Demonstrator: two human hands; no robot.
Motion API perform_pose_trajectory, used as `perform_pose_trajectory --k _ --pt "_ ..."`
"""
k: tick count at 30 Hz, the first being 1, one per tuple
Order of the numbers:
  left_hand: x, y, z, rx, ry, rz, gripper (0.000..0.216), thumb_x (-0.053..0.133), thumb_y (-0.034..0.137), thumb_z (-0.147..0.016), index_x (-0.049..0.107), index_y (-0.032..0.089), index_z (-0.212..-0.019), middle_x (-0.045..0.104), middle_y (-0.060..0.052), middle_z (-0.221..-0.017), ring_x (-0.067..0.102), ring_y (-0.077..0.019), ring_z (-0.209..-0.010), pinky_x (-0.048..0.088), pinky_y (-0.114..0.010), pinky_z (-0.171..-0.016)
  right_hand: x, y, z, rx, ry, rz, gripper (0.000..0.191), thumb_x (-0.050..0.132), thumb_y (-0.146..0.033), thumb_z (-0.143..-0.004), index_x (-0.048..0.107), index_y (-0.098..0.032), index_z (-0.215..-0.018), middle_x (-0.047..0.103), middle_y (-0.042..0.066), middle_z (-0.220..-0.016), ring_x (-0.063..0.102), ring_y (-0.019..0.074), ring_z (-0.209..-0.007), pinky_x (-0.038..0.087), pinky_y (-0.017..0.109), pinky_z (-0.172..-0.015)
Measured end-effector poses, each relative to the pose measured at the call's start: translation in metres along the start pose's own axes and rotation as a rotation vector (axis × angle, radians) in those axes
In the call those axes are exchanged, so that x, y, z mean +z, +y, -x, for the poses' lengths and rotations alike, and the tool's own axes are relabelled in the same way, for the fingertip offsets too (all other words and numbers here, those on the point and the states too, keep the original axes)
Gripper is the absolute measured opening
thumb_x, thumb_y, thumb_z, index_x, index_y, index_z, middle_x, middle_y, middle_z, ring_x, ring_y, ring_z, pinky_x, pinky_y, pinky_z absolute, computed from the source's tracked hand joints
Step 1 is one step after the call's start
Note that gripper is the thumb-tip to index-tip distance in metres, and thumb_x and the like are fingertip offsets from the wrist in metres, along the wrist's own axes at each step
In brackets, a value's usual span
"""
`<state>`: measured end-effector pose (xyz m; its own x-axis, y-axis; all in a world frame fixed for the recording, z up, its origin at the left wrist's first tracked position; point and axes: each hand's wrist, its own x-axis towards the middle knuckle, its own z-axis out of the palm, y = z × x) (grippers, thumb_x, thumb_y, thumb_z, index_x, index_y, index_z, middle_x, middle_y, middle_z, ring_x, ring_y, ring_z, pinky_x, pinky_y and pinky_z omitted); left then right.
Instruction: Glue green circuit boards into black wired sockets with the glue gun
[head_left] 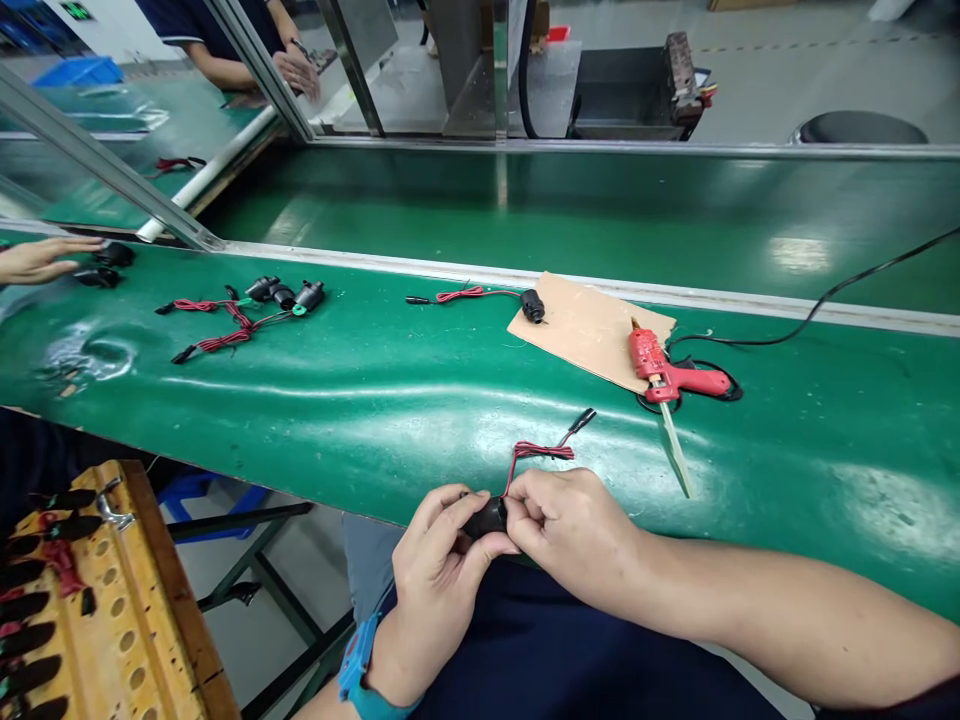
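At the near edge of the green belt (390, 390), my left hand (439, 575) and my right hand (574, 530) both pinch a small black cylindrical part (486, 517). A red and black twisted wire (544, 450) runs from that part up onto the belt and ends in a black plug. Both hands have their fingers closed round the part. A blue band (360, 665) sits on my left wrist.
A red glue gun (671, 372) lies on a brown card (592, 325) with its black cord trailing right. One wired black part (531, 305) rests at the card's edge; several more (281, 293) lie at left. Another person's hand (41, 258) reaches in far left. A wooden rack (112, 600) stands below.
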<state>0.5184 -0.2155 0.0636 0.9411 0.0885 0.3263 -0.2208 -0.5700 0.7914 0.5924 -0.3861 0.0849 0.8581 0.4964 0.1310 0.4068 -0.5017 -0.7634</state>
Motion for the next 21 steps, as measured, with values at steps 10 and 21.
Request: perform_pose_trajectory --k 10,21 --pt "-0.004 -0.002 -0.002 -0.216 0.038 0.215 0.026 0.081 0.029 -0.084 0.073 0.024 -0.108 0.066 -0.005 -0.102 0.063 -0.0148 -0.076 0.052 -0.025 -0.063 -0.025 -0.007 -0.001 -0.049 -0.014 0.012 0.016 0.05 -0.007 -0.082 0.055 -0.019 -0.073 0.042 -0.008 -0.055 0.04 0.0078 -0.048 0.033 0.024 -0.053" --pt "-0.013 -0.006 -0.003 -0.562 -0.049 0.546 0.028 0.07 0.037 -0.093 0.065 0.019 -0.114 0.065 0.001 -0.067 0.057 -0.0104 -0.053 0.048 -0.022 -0.053 -0.038 -0.009 -0.008 -0.101 -0.006 -0.062 0.013 0.05 -0.008 -0.087 0.055 -0.019 -0.082 0.045 -0.007 -0.058 0.043 0.0083 -0.05 0.035 0.023 -0.052"
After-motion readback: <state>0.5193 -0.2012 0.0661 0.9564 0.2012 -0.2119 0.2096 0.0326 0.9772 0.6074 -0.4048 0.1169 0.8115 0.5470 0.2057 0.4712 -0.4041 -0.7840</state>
